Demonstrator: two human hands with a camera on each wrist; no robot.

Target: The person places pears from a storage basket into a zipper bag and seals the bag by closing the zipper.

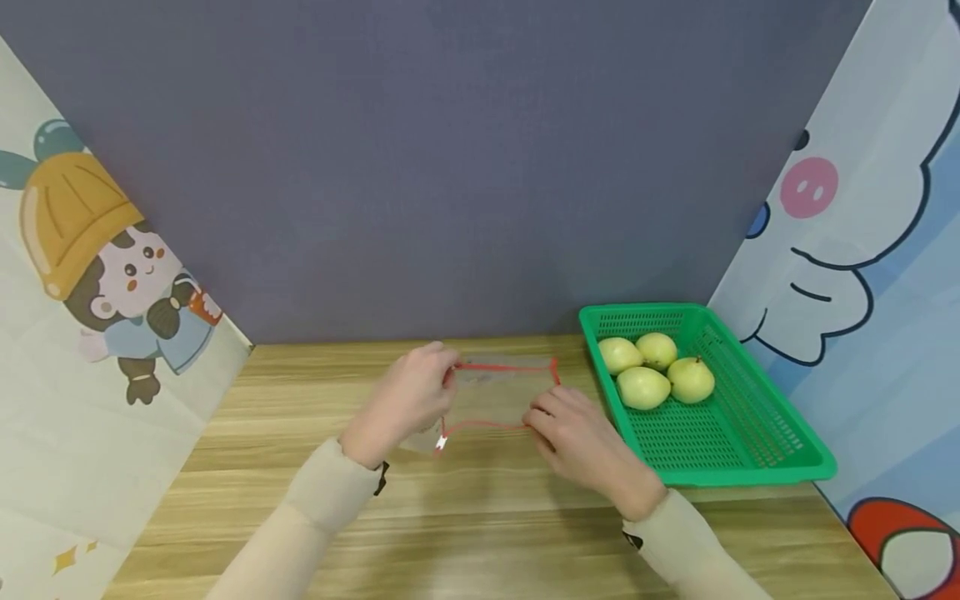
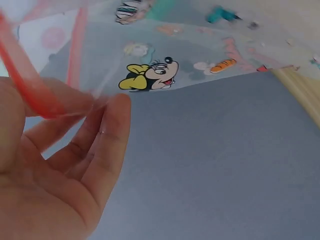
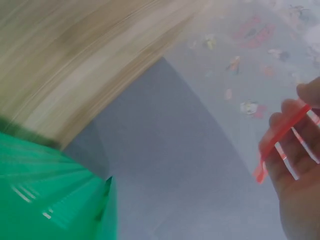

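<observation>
A clear plastic zip bag [image 1: 491,404] with red edging and printed cartoon figures is held above the wooden table, its mouth spread apart towards me. My left hand [image 1: 408,396] pinches the far left part of the rim; in the left wrist view, thumb and fingers meet at the film beside the red strip [image 2: 30,80]. With thumb and fingers, my right hand [image 1: 581,437] grips the near right part of the rim. The right wrist view shows that hand's fingers along the red strip [image 3: 282,131]. A white slider [image 1: 441,442] hangs at the bag's near left corner.
A green plastic basket [image 1: 757,396] stands to the right of my right hand, with several yellow-green pears [image 1: 643,388] in its far left part. Behind the wooden table [image 1: 300,400] rises a grey-blue panel [image 1: 450,167]. Cartoon-printed sheets flank both sides.
</observation>
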